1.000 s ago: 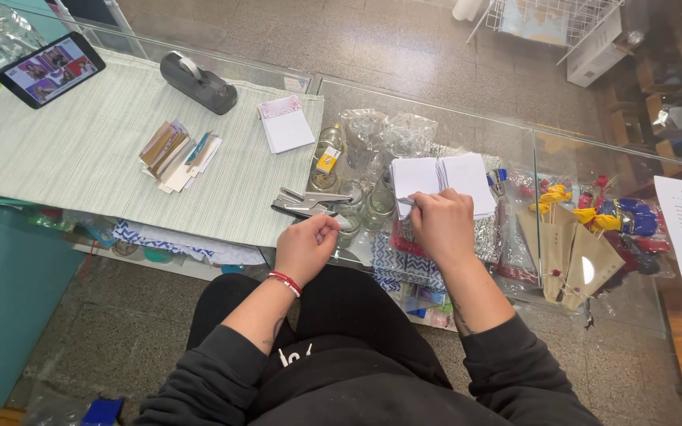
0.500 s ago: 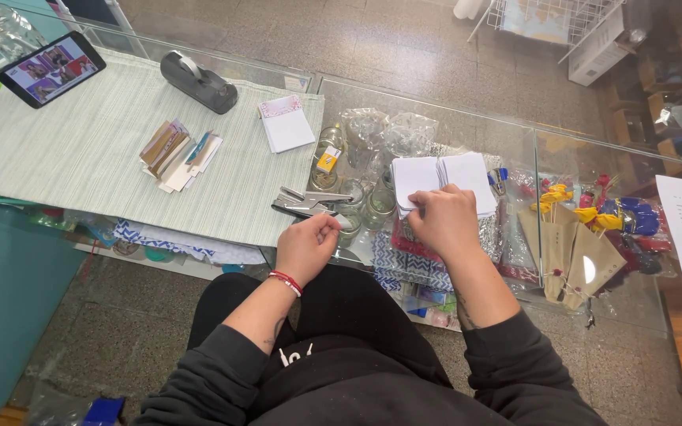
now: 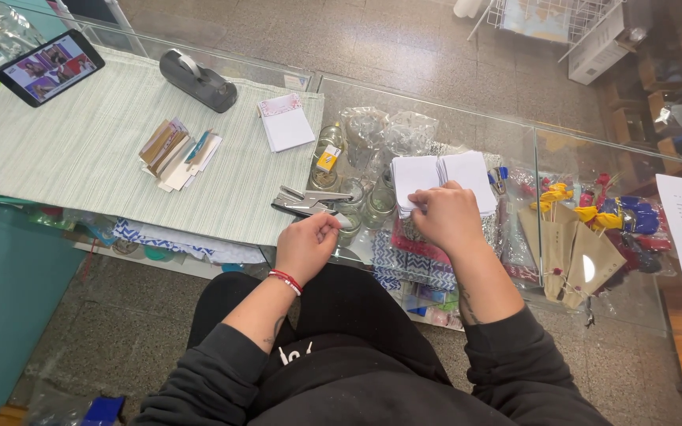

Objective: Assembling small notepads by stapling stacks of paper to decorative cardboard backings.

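Head view: the right hand [image 3: 450,221] pinches the near edge of a stack of white paper slips [image 3: 442,177] on the glass table [image 3: 593,150] — steadying it. The left hand [image 3: 307,246], curled loosely, holds nothing I can tell, with the metal stapler [image 3: 307,201] at its 12 o'clock — within reach.

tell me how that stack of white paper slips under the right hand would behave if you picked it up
The white paper slips look thin and light, so probably floppy singly. They lie fanned into two bunches under the right hand, so they would likely slide apart on the smooth glass counter unless pinched firmly.
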